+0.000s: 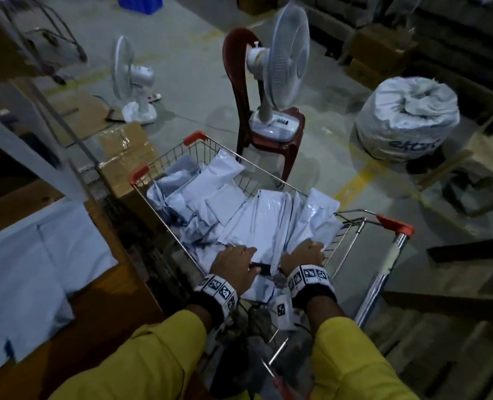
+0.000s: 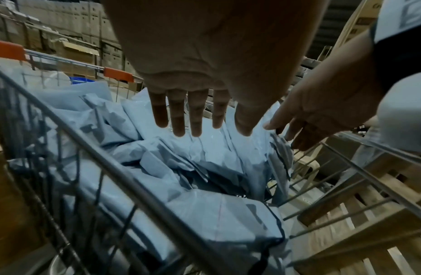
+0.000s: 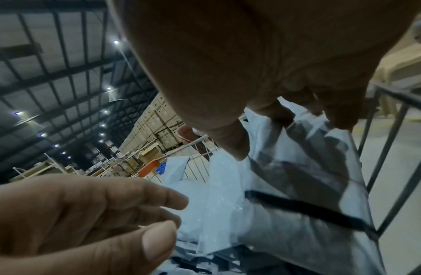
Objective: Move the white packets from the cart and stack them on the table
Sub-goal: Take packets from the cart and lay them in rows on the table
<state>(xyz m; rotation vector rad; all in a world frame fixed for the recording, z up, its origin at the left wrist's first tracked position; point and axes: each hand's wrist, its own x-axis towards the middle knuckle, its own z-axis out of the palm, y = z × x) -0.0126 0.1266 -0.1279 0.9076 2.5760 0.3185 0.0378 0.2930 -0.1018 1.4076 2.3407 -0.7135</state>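
The person stands at the near end of a silver wire shopping cart with orange corner caps [image 1: 164, 157]. The cart is full of soft white plastic packets [image 1: 239, 209], all heaped up and messy. Some lean on the far wall and some lie flat.

Both hands are down in the cart, near its near end. The left hand [image 1: 235, 262] is over the pile with its fingers [image 2: 176, 115] straight and spread out. They hang just above the packets and hold nothing. The right hand [image 1: 307, 251] is just beside it, at the right side of the pile. Its fingers [image 3: 233, 141] bend down onto a tall packet that stands by the right wire wall. I cannot tell if they really grip it or only press on it (the wrist picture is dark there).

So I think this is the picking-up step. No packet is off the pile.

Next, the hands need to close on one packet or a small bunch and lift it up over the wire rim. The packets look slippery and floppy, so a firm hold from both sides would help.

The brown wooden table [image 1: 115, 301] is on the left, right next to the cart. Some white packets [image 1: 31, 269] lie on it already. The new ones go on top of those.

A dark red plastic chair [image 1: 268, 140] with a white fan [image 1: 282, 67] on it stands past the far end of the cart.
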